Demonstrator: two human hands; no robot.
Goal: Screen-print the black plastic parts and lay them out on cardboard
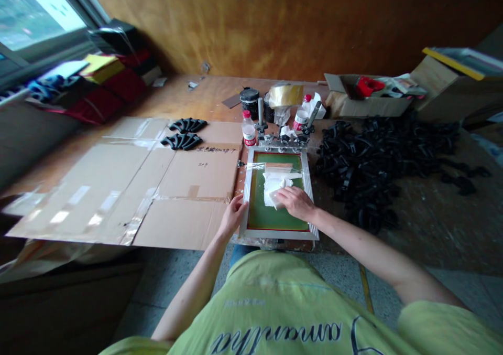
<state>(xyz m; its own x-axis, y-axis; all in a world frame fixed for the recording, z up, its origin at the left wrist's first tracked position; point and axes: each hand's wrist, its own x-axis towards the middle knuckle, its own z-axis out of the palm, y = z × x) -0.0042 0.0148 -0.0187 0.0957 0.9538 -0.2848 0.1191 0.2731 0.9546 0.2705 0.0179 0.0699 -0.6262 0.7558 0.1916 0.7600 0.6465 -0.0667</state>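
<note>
A silk-screen frame (313, 216) with silver edges and green mesh lies in front of me, its far end at a metal hinge clamp (283, 141). My left hand (234, 214) is closed on the frame's left edge. Over the mesh, my right hand (294, 202) pinches a folded white piece, which looks like tissue. More white tissue (271, 183) lies spread on the mesh just beyond those fingers. A squeegee with a wooden handle (279, 167) rests across the far part of the screen. What lies beneath the frame is hidden.
A large flattened cardboard sheet (196, 187) covers the left side, bearing several curved black parts (183, 141). A heap of black parts (361, 161) lies at right. Behind the frame stand red-capped bottles (249, 129) and a black tub (250, 100). An open carton (353, 105) sits back right.
</note>
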